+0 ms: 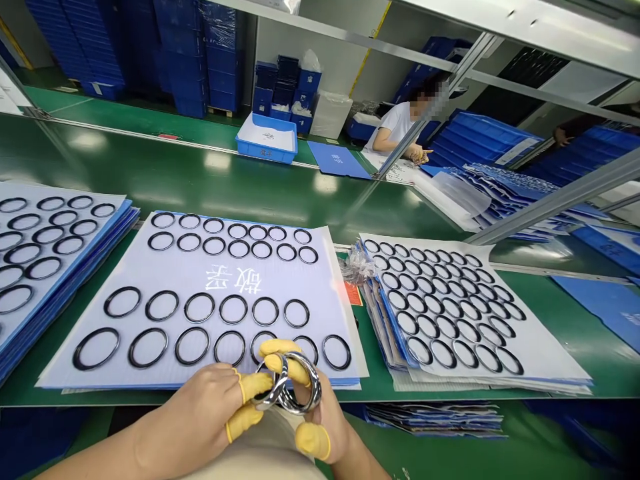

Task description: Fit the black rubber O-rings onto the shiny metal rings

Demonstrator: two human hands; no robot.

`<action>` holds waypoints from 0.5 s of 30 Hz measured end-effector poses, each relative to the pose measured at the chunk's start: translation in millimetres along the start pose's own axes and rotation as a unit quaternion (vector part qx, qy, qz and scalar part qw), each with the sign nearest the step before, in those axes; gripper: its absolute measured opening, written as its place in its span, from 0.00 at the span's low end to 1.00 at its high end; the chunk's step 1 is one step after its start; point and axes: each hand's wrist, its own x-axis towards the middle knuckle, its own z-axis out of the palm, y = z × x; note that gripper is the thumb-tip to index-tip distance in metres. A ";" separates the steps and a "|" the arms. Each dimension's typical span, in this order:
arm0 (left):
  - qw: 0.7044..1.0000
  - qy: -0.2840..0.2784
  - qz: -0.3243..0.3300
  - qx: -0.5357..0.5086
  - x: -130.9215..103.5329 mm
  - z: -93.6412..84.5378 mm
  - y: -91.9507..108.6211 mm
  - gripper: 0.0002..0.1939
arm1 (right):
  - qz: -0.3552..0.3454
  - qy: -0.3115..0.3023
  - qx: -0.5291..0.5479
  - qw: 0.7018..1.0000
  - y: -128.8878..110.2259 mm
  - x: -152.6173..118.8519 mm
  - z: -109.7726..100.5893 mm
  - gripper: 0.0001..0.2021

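Note:
Close to the front edge of the bench, my left hand and my right hand meet, with yellow finger cots on several fingers. My left fingers are closed on a shiny chrome ring. Overlapping it, a thicker chrome ring is held by my right hand, with fingers through and behind it. Whether the two rings touch is not plain. Just beyond my hands lies a white sheet on a blue board, carrying rows of black-and-chrome rings. My fingers hide part of the nearest row.
Ring-covered stacks of sheets stand on the left and right. A crumpled clear plastic piece lies between stacks. Across the green bench are a blue bin, a slanted metal post and a seated person.

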 end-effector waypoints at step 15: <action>0.992 0.054 0.019 -0.109 7.6 2.2 2.7 0.23 | -0.007 0.007 -0.007 1.000 -7.6 0.7 9.8 0.40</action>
